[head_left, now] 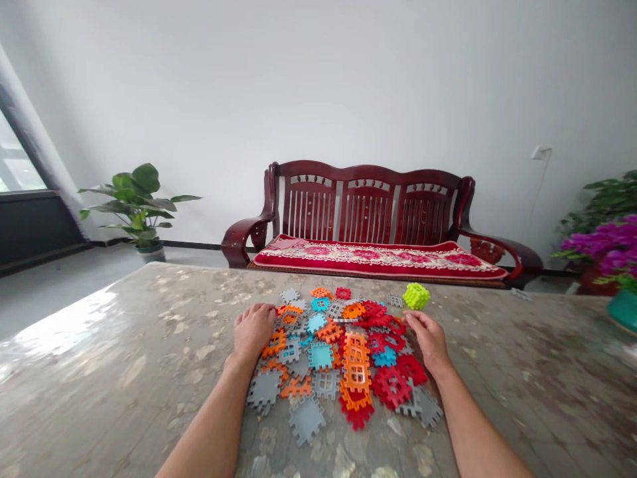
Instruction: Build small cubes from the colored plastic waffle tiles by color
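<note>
Loose toothed tiles (329, 332) sit in a flat, overlapping heap mid-desk (149, 398), between the two hands. Left hand (255, 330) is palm-down at the heap's left edge, fingers curled over; can't tell if it grips anything, tips are hidden. Right hand (428, 337) is at the far right edge, fingers half curled, thumb near the index; tips near the yellow-green cube (416, 296), can't tell if they pinch a tile. Cube is the one visibly built-up piece, beyond the heap; I'd give the right knuckles some clearance from it. Handling, my read: work top layer first, teeth look likely to snag on whatever's underneath. Orange frames (357, 358) overlap in a column over a red tile (357, 419), so take the uppermost before the red one. Grey tile (306, 419) at the near edge is mostly exposed, easy edge pickup: thumb and index on opposite sides, not by one tooth. Blue tile (320, 356) is boxed in by neighbours; tilt one edge up rather than drag. Low, light contact from the sides should avoid scattering; hard sweeps could push the outer tiles away.
</note>
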The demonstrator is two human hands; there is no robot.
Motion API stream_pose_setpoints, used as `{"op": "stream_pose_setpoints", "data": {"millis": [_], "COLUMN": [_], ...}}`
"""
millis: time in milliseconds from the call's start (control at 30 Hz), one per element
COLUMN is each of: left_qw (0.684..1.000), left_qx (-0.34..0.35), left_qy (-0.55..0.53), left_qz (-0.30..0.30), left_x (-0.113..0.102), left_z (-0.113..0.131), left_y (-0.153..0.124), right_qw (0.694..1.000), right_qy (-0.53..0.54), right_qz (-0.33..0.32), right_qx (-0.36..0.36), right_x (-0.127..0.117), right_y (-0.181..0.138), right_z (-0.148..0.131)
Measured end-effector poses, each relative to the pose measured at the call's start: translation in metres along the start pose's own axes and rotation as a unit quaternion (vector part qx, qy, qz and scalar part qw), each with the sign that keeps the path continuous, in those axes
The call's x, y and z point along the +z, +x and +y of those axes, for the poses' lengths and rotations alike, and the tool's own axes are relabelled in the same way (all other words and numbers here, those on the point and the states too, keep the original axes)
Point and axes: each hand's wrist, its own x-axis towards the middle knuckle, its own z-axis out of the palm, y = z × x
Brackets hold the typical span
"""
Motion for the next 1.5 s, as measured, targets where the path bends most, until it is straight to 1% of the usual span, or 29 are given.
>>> {"op": "stream_pose_setpoints", "data": {"millis": [100,267,467,567,733,800,867,933,1100,1167,1233,1333,1400,1500], "left_qw": [1.0,1.0,1.0,1.0,1.0,1.0,1.0,1.0,1.0,1.0,1.0,1.0,1.0,1.0], "left_qx": [-0.003,-0.005,-0.009,-0.009,-0.01,-0.009,-0.009,-0.008,-0.006,-0.007,-0.006,-0.005,-0.004,-0.002], "left_qy": [-0.006,-0.011,-0.013,-0.011,-0.008,-0.006,-0.006,-0.005,-0.007,-0.01,-0.014,-0.019,-0.018,-0.013], "left_qz": [0.0,0.003,0.001,0.003,0.0,-0.003,-0.003,-0.001,0.003,0.006,0.008,0.009,0.008,0.003], "left_x": [0.001,0.002,0.004,0.005,0.005,0.004,0.004,0.003,0.002,0.002,0.003,0.004,0.005,0.005], "left_z": [-0.001,-0.003,-0.005,-0.006,-0.007,-0.006,-0.005,-0.005,-0.005,-0.005,-0.005,-0.007,-0.008,-0.008], "left_y": [0.001,0.003,0.005,0.005,0.005,0.005,0.004,0.004,0.003,0.003,0.004,0.005,0.005,0.006], "right_qw": [1.0,0.994,0.975,0.963,0.963,0.964,0.961,0.952,0.92,0.897,0.873,0.856,0.859,0.882], "right_qy": [-0.018,-0.083,-0.195,-0.237,-0.208,-0.201,-0.217,-0.248,-0.335,-0.375,-0.413,-0.45,-0.454,-0.411], "right_qz": [-0.007,-0.046,-0.011,-0.021,-0.107,-0.106,-0.073,-0.048,-0.03,-0.04,-0.068,-0.104,-0.104,-0.119], "right_qx": [-0.013,-0.05,-0.109,-0.129,-0.137,-0.142,-0.156,-0.174,-0.202,-0.23,-0.249,-0.233,-0.211,-0.199], "right_x": [0.002,0.005,0.004,0.008,0.024,0.027,0.027,0.024,0.024,0.026,0.027,0.027,0.028,0.028], "right_y": [-0.001,-0.002,0.006,0.009,0.002,0.0,0.002,0.006,0.02,0.026,0.032,0.038,0.038,0.034], "right_z": [-0.001,0.001,0.018,0.023,0.02,0.019,0.02,0.024,0.037,0.037,0.034,0.028,0.025,0.019]}}
